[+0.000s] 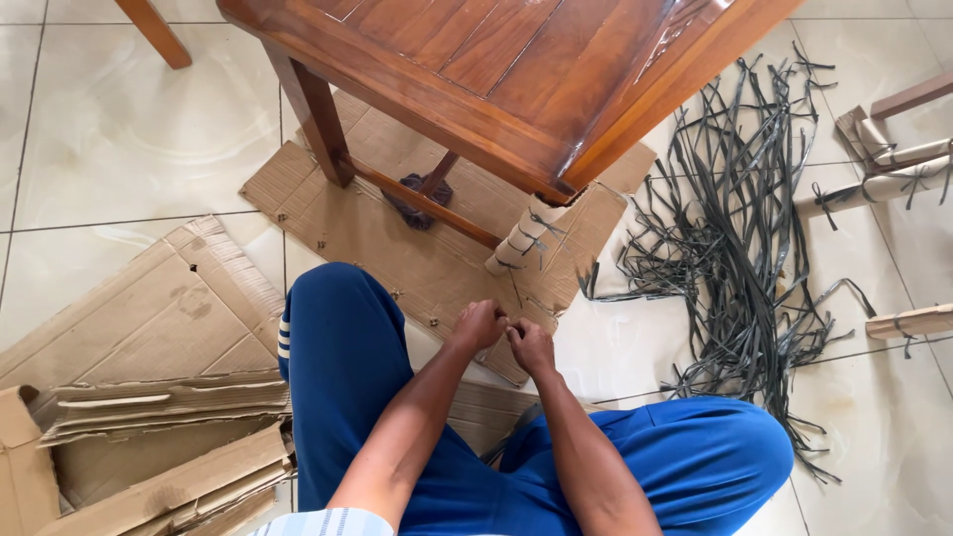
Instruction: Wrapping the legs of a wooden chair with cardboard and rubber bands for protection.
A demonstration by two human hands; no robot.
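both the left hand (478,325) and right hand (531,344) pinch a dark strap (515,294) near the cardboard-wrapped table leg (523,237), apparently binding that padding, with loose straps (740,248) piled at right.

Scene is brightly and evenly lit by soft daylight. The pale floor tiles (119,129) carry a broad, hazy sheen at upper left. The varnished wooden table (516,69) shows white glare streaks along its right edge and top. Shadows are soft and short, falling under the table and beneath the flattened cardboard (149,397). Focus is sharp across the centre. Straight lines bow slightly toward the frame edges. No motion blur is evident.
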